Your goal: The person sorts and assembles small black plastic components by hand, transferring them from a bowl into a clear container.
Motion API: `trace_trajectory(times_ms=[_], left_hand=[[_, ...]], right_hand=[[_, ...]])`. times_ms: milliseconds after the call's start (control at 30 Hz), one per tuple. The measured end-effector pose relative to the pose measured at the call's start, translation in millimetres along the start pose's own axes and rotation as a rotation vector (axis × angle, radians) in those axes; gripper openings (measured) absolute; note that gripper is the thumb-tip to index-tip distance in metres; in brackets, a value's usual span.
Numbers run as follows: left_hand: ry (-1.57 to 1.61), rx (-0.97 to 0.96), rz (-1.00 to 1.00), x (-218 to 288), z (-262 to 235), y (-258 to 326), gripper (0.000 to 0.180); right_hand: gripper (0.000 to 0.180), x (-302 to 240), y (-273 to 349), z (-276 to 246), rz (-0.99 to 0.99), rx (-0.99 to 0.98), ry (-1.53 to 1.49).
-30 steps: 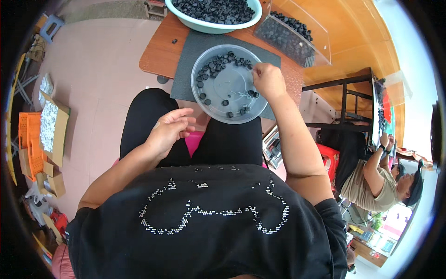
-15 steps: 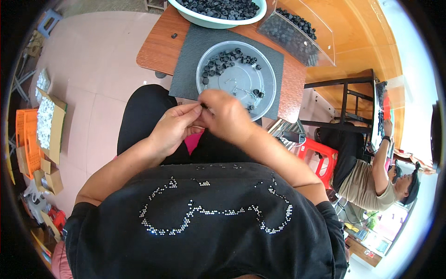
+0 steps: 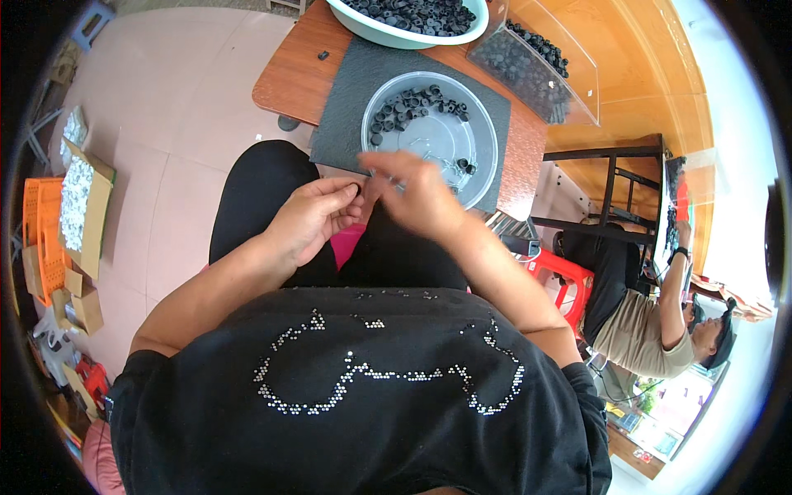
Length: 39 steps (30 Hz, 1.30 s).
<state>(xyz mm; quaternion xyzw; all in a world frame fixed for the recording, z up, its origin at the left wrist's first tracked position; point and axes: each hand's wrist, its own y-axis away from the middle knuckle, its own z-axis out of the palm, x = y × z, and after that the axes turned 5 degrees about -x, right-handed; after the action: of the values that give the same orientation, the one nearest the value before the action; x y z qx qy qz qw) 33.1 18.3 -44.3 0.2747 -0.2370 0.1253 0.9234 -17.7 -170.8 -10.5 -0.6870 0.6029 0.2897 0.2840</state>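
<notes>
Fingers of the left hand pinch a small black rubber ring at their tips, held over the lap of a seated person in black trousers. The right hand meets it from the other side, its fingers drawn narrow around what looks like a thin pale piece; motion blur hides whether anything is truly gripped. Both hands hover just short of the near edge of a round wooden tabletop, where a dark grey rectangular mat carries a clear round plastic basin scattered with more black rings. Beyond it stand a pale green bowl heaped with the same parts and a clear plastic box also filled with them. One stray black part lies on the bare wood. To the left, on the tiled floor, sits a cardboard box of pale small pieces; at right another person sits beside a red plastic stool. The ring is held by a light pinch with no surface beneath it, so a slip during the join would likely drop it into the lap or onto the floor.
</notes>
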Motion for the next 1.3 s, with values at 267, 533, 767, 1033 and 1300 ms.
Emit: trace_trajectory(times_ms=[267, 533, 767, 1033, 1300], left_hand=[[-0.007, 0.052, 0.016, 3, 8, 0, 0.009], [0.005, 0.051, 0.084, -5, -4, -3, 0.012], [-0.092, 0.064, -0.056, -5, 10, 0, 0.017], [-0.101, 0.048, -0.054, -4, 5, 4, 0.017], [-0.098, 0.081, -0.075, -5, 6, 2, 0.018]], right_hand=[[0.014, 102, -35, -41, 0.146, 0.272, 0.424], [0.005, 88, -7, -38, 0.181, 0.345, 0.376], [0.010, 66, 26, -40, 0.273, 0.257, 0.347], [0.005, 68, 16, -38, 0.254, 0.142, 0.626], [0.007, 82, -3, -54, 0.261, 0.346, 0.297]])
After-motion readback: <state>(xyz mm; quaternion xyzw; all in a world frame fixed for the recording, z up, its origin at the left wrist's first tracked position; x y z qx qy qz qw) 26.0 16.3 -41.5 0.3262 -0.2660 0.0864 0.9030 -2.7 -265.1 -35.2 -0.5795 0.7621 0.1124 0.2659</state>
